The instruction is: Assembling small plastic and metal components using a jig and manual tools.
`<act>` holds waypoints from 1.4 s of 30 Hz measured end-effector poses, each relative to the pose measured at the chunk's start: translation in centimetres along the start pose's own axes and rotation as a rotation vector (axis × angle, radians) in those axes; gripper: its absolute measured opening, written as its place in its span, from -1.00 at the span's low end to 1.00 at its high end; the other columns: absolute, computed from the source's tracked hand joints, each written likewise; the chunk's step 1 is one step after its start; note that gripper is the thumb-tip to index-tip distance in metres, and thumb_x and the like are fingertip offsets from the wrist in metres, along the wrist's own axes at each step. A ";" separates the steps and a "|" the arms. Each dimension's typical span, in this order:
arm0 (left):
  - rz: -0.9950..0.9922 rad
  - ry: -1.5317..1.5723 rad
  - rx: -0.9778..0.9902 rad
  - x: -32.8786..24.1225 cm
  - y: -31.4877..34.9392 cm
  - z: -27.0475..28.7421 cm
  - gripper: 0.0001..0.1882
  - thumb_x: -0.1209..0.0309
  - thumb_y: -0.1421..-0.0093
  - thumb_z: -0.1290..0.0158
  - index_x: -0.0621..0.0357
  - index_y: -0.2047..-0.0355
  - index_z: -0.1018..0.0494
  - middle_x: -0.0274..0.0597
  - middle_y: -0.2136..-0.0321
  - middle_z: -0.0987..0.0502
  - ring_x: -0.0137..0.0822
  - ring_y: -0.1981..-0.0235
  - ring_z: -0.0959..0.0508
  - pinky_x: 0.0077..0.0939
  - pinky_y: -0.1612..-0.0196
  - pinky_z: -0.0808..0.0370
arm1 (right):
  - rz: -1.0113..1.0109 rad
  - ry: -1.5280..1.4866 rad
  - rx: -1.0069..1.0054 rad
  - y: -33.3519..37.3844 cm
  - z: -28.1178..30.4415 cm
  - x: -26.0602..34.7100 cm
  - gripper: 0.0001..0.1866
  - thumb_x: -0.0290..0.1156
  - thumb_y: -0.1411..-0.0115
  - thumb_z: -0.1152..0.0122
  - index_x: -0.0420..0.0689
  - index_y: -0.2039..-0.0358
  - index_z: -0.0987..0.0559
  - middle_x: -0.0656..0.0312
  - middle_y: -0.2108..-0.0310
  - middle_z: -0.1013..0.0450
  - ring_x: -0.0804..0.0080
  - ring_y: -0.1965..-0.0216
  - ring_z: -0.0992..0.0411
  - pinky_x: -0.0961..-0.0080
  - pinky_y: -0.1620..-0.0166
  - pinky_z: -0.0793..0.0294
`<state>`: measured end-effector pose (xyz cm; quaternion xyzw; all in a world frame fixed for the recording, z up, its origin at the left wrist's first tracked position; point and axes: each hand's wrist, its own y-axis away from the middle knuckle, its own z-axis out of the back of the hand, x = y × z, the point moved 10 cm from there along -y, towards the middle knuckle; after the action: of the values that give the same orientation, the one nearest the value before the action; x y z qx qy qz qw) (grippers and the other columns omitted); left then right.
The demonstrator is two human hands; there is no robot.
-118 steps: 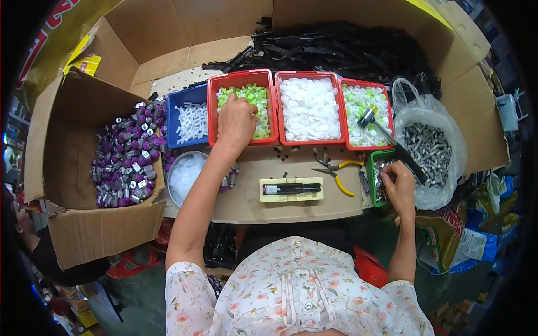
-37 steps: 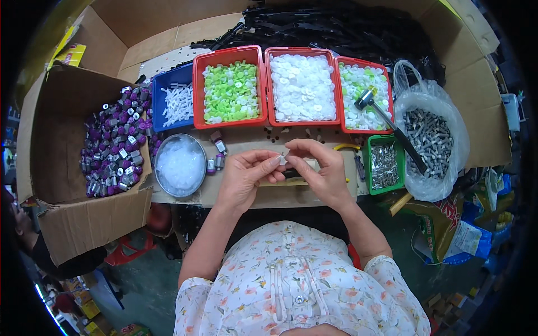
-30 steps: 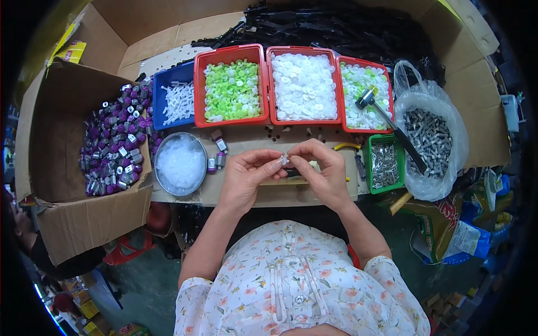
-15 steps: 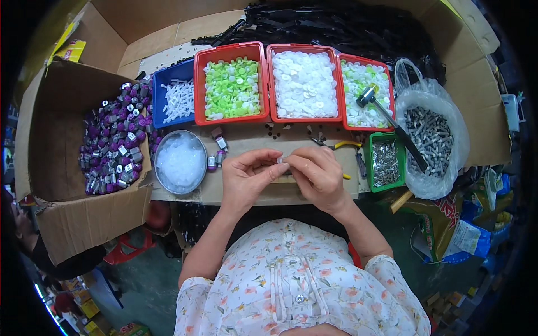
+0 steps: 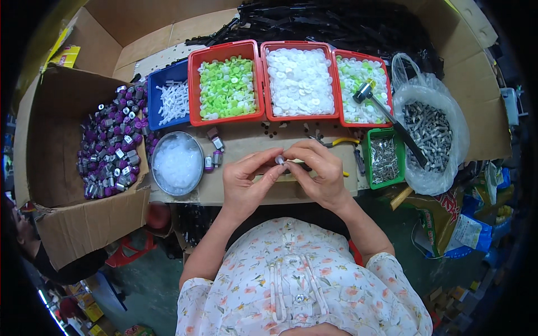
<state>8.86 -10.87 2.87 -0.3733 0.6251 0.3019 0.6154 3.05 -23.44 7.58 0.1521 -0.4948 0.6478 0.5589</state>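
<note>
Above the front edge of the worktable, my hands meet fingertip to fingertip. My left hand [image 5: 246, 178] pinches a small whitish plastic piece [image 5: 279, 160] between thumb and forefinger. My right hand [image 5: 318, 172] is closed too, its thumb and fingers pressed against the same piece from the other side. The piece is too small to name more exactly. Left of my hands stands a round metal bowl of whitish translucent grease [image 5: 178, 163]. Beside it are a few purple-and-silver capped parts [image 5: 217, 143]. Yellow-handled pliers [image 5: 339, 142] lie behind my right hand, partly hidden.
A blue bin [image 5: 152, 103] of white pegs and red bins [image 5: 226, 120] of green and white plastic discs line the back. A hammer [image 5: 392, 120] leans across the rightmost bin and a plastic bag [image 5: 457, 115] of metal parts. A green tray [image 5: 385, 133] holds metal pins. A carton [image 5: 84, 224] flanks the left.
My fingers have shifted around the small piece, which shows more between them now. The right fingers have moved slightly upward and apart. The whole view has shifted a little.
</note>
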 end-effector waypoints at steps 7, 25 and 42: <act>0.061 0.097 -0.007 0.1 0.2 -0.3 -0.54 0.70 -0.15 -0.15 0.33 -0.09 -0.45 -0.03 0.13 -0.58 -0.39 0.13 -0.59 -0.58 0.08 -0.57 | 0.055 0.100 -0.040 -0.5 0.1 1.2 -0.78 -0.68 0.02 -0.31 -0.23 0.31 -0.59 0.12 0.34 -0.49 0.24 0.35 -0.50 0.42 0.33 -0.45; 0.052 -0.094 0.111 0.6 0.5 -0.7 -0.70 0.63 -0.13 -0.20 0.36 0.09 -0.55 -0.18 0.31 -0.63 -0.50 0.31 -0.60 -0.65 0.24 -0.54 | 0.070 0.093 0.010 0.5 0.5 0.9 -0.77 -0.61 0.08 -0.36 -0.17 0.34 -0.58 0.20 0.36 -0.50 0.28 0.38 -0.48 0.41 0.30 -0.36; -0.158 -0.378 0.037 -1.2 1.5 1.2 -0.61 0.57 0.03 -0.33 0.26 0.13 -0.59 -0.14 0.31 -0.61 -0.38 0.37 -0.59 -0.57 0.34 -0.52 | 0.128 0.181 0.176 0.9 -2.3 0.5 -0.79 -0.56 0.00 -0.31 -0.16 0.30 -0.57 0.18 0.32 -0.46 0.25 0.33 -0.45 0.37 0.28 -0.35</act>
<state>8.27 -8.94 3.83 -0.3467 0.4724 0.3060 0.7503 2.94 -21.16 6.49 0.1098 -0.3922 0.7342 0.5433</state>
